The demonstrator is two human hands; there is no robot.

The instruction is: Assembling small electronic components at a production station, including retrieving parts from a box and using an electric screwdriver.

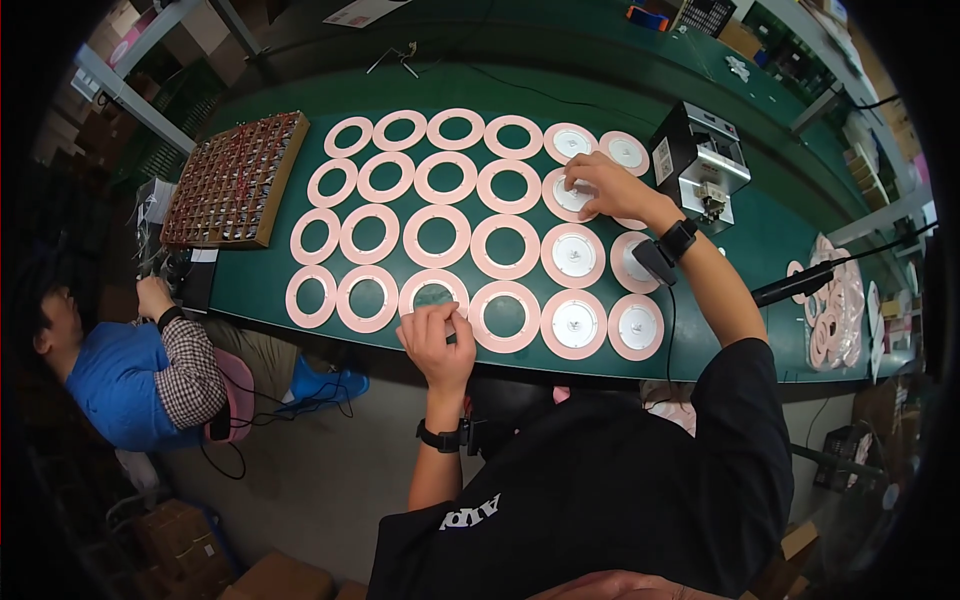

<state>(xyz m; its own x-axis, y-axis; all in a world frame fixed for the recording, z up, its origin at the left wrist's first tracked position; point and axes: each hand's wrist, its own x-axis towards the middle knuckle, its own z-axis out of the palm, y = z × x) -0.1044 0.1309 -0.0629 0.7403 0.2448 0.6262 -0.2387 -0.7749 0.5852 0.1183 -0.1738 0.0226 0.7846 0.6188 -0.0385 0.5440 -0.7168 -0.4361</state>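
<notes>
Rows of flat pink rings point(436, 237) cover the green table point(270, 290). In the two right-hand columns, white discs point(575, 256) with small centre fittings sit inside rings. My right hand point(612, 188) reaches over these columns, thumb and fingers bent down around a white disc point(574, 192) in the second row from the back. Part of that disc and a ring beyond are hidden by the hand. My left hand point(438, 345) is closed above the near edge of a front-row ring point(405, 293). What its fingers hold, if anything, is hidden; a pale greenish patch shows inside that ring.
A wooden tray point(283, 180) packed with small parts stands at the left. A black and silver machine point(700, 165) is at the right, near a clear bag of pink rings point(838, 305). A co-worker in blue point(140, 370) sits at the left. Wire pieces point(395, 62) lie behind.
</notes>
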